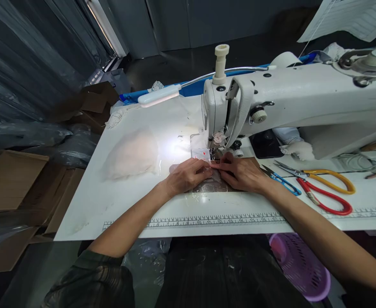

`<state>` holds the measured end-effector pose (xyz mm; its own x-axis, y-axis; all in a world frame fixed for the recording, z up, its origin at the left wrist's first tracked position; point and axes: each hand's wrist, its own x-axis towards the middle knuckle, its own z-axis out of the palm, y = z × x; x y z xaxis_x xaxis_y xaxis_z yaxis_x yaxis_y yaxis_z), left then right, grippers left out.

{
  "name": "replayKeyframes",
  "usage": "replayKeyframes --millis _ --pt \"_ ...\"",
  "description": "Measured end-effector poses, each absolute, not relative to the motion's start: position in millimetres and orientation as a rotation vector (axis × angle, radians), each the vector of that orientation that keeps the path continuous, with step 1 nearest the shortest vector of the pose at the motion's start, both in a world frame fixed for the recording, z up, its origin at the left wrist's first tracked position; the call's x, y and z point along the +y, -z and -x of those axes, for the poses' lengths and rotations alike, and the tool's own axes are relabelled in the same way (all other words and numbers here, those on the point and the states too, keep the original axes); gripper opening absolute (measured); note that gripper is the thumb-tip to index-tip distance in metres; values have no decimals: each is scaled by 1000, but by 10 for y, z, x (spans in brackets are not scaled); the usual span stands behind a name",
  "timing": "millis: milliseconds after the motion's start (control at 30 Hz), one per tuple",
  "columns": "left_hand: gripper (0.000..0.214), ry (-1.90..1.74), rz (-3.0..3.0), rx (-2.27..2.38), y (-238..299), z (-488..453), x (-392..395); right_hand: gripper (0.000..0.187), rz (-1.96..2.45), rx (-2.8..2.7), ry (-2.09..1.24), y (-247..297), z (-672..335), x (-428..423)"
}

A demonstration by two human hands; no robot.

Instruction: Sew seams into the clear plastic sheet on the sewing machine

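My left hand and my right hand lie close together on a small piece of shiny grey-brown fabric on the white table. Their fingertips meet just in front of the presser foot of the white sewing machine. Both hands have fingers curled and pressed down on the fabric, pinching its edge. A clear film with a red mark lies by the needle, lit by the machine's lamp.
Red-and-yellow scissors and blue thread snips lie right of my hands. A clear bag of pale pink material sits at left. A ruler strip runs along the front edge. Cardboard boxes stand at left, a purple basket below.
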<state>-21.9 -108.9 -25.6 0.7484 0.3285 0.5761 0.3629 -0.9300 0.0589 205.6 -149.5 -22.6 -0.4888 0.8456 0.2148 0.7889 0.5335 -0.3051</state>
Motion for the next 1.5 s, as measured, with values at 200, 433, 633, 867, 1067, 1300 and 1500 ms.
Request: replayKeyframes --millis 200,433,633,867,1067,1300,1500 --pt "15 717 3184 -673 187 360 -1014 35 1273 -2446 -204 225 -2001 -1586" --pt "14 717 3037 -614 98 316 -1073 38 1321 -2436 -233 228 -1986 -1584" --pt "18 683 3043 -400 158 259 -1087 40 1331 -2430 -247 244 -1999 -1569" --pt "14 620 3038 -406 178 273 -1074 39 1344 -2440 -214 245 -1982 -1570" --pt "14 676 2986 -421 195 276 -1091 39 1306 -2419 -269 243 -2012 -1580" --pt "10 713 2926 -418 203 286 -1080 36 1317 -2410 -277 243 -2022 -1579" --pt "14 696 2962 -444 235 292 -1078 37 1295 -2412 -279 250 -2022 -1588"
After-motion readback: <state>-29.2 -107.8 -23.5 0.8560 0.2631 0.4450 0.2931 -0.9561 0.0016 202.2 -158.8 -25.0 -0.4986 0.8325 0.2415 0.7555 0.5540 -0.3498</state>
